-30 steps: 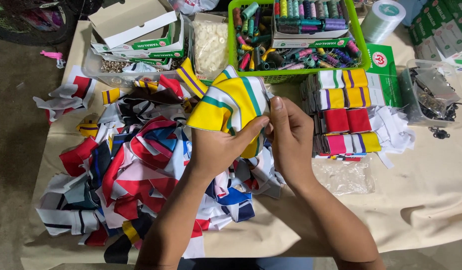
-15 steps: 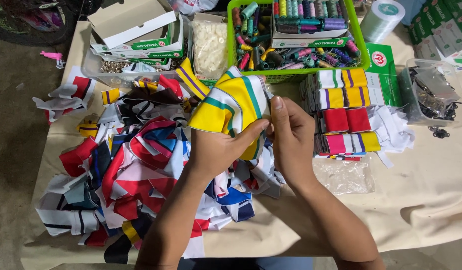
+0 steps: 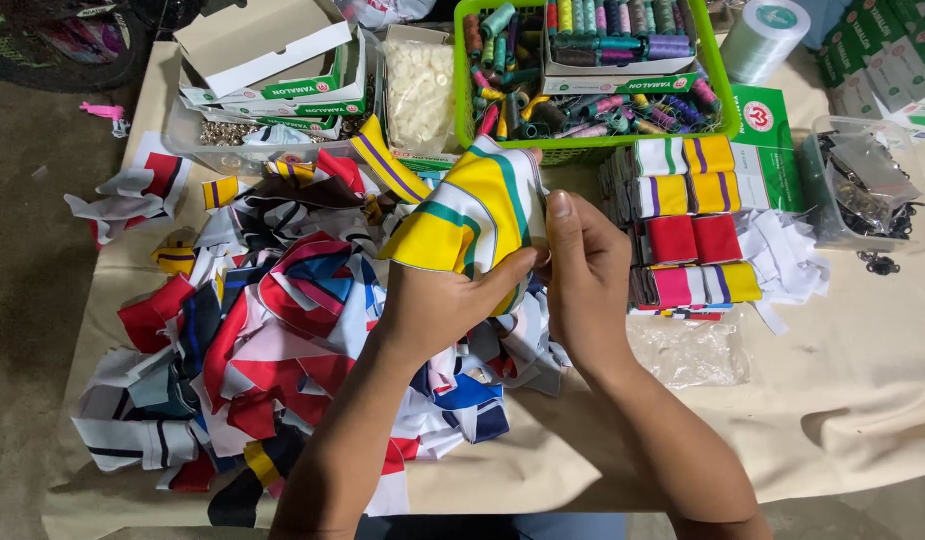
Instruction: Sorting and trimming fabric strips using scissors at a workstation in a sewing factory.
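Both hands' fingers (image 3: pixel 528 268) pinch a yellow striped ribbon (image 3: pixel 473 212) before a green basket (image 3: pixel 725 100) of thread spools (image 3: pixel 623 30).

My left hand (image 3: pixel 453 310) covers the lower edge of the striped fabric piece (image 3: pixel 473 215); the thread basket (image 3: pixel 725 110) is cut off at the top, and the clear tub's (image 3: pixel 818 200) contents are perhaps metal clips.

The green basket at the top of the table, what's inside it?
The green basket holds loose thread spools in many colours, plus an open box of upright spools. Whatever lies beneath the spools is covered.
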